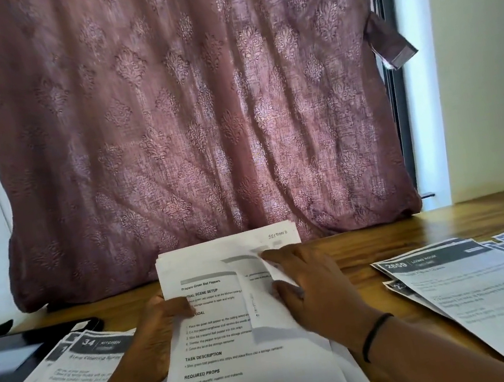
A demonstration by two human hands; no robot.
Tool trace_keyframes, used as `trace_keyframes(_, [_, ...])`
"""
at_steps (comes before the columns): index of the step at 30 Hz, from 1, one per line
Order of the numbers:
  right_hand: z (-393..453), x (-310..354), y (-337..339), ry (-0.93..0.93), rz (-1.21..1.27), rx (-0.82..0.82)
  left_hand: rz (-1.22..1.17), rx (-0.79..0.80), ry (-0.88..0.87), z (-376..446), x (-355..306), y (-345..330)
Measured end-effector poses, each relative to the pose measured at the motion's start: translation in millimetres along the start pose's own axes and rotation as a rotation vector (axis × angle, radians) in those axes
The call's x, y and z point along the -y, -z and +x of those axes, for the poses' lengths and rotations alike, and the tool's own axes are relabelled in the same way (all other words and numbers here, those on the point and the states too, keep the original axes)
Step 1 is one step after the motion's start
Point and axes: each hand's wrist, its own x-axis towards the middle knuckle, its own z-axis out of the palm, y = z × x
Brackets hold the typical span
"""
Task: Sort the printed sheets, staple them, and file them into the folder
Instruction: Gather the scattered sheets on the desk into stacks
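Printed sheets in flat white stack, left hand gripping edge, right hand curling one page

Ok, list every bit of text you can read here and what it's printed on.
"SECTION 3": handwritten on the rear white sheet of the held stack.
"Prepare Green Bell Peppers", "GOAL", "TASK DESCRIPTION", "REQUIRED PROPS": front sheet.
"34 KITCHEN": left pile.
"2859 LIVING ROOM": right pile.
Body text blurred.
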Motion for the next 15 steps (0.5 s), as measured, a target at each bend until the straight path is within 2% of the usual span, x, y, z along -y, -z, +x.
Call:
trace_keyframes(4, [-0.9, 8.0, 2.4, 0.064, -0.088, -0.064, -0.022, -0.036, -0.017, 3.5, 0.8, 1.3])
trace_keyframes(6, [-1.8, 10.1, 0.3, 0.077, -0.033, -0.099, -0.029, -0.052, -0.021, 4.8, 1.8, 1.9])
trace_keyframes(10, [-1.0, 14.2, -1.8, -0.012, 0.184, -0.173, -0.039, -0.056, -0.031, 6.5, 2.4, 2.7])
trace_keyframes(12, [-0.1, 15.9, 0.0, -0.097, 0.392, -0.182, -0.035, -0.066, -0.035, 7.7, 2.7, 4.0])
trace_keyframes(14, [0.6, 13.3, 3.2, -0.24, 0.627, -0.089, -0.024, -0.066, -0.028, 7.1, 2.4, 3.9])
trace_keyframes(15, [1.0, 9.5, 4.5, -0.302, 0.641, -0.002, -0.023, -0.062, -0.022, 6.7, 2.0, 3.8])
